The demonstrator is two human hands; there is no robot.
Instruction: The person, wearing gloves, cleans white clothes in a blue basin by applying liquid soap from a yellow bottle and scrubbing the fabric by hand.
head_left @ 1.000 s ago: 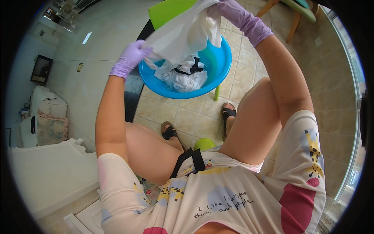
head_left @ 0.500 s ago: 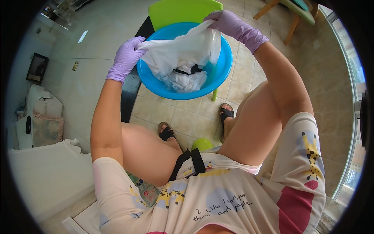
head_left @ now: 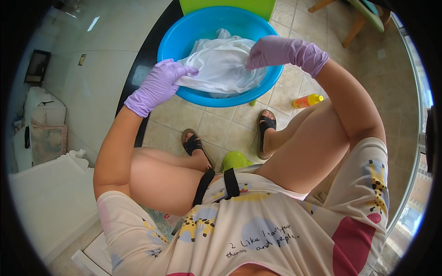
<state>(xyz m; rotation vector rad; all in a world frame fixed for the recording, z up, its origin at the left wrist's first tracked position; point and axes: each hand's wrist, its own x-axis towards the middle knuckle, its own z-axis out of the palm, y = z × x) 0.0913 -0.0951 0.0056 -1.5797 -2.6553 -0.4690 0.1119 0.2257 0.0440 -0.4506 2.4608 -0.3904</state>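
Observation:
A blue plastic basin [head_left: 177, 26] sits in front of me, with white cloth [head_left: 221, 62] lying spread and crumpled inside it. My left hand [head_left: 161, 85], in a lilac glove, pinches the cloth at the basin's left edge. My right hand [head_left: 278, 54], gloved alike, is closed on the cloth at the right side, its fingertips partly hidden. The cloth covers most of what is in the basin.
A lime-green chair [head_left: 225, 3] is behind the basin, beside a black edge [head_left: 136, 83]. A yellow bottle [head_left: 307, 101] and green container [head_left: 235, 160] are on the tiled floor [head_left: 212, 129]. A wooden-legged chair [head_left: 368, 14] stands top right, white furniture [head_left: 50, 202] lower left.
The cloth that was held up and stretched between my hands is now lowered into the basin, and my right hand has moved down. The yellow bottle has come into sight at the right.

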